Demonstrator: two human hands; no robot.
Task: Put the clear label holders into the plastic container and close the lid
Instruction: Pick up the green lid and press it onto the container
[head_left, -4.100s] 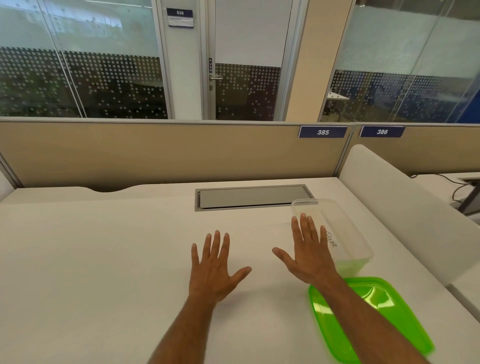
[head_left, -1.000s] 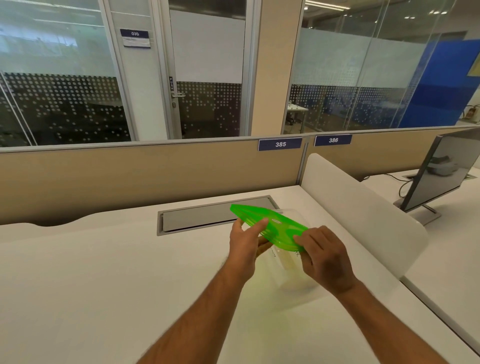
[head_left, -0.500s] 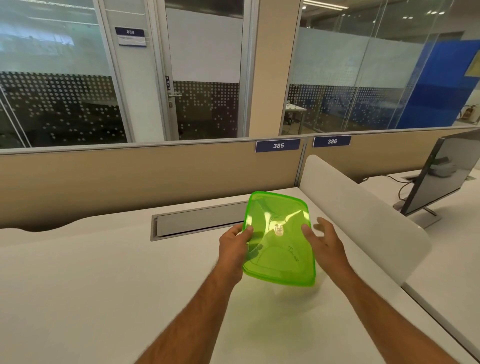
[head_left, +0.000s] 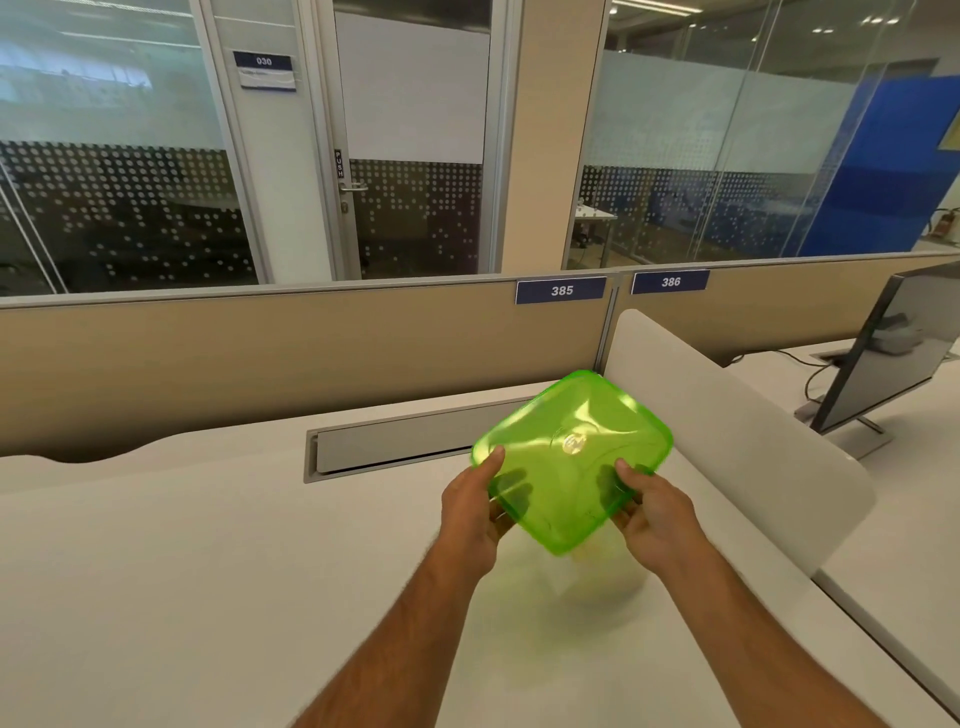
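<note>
A translucent green lid (head_left: 571, 457) is held up above the white desk (head_left: 208, 571), tilted with its face toward me and turned corner-down like a diamond. My left hand (head_left: 470, 514) grips its lower left edge, thumb on top, fingers showing through the plastic. My right hand (head_left: 654, 519) grips the lower right edge the same way. Just below the lid a faint, blurred clear plastic container (head_left: 608, 577) stands on the desk, mostly hidden. No label holders can be made out.
A grey cable hatch (head_left: 395, 447) is set into the desk behind the lid. A white divider panel (head_left: 727, 441) rises at the right, with a monitor (head_left: 893, 353) on the desk beyond it. A beige partition (head_left: 260, 364) closes the back.
The lid, upright in both hands half a second ago, has turned onto a corner. Four seconds ago both hands lay flat on the desk and the lid lay at the right.
</note>
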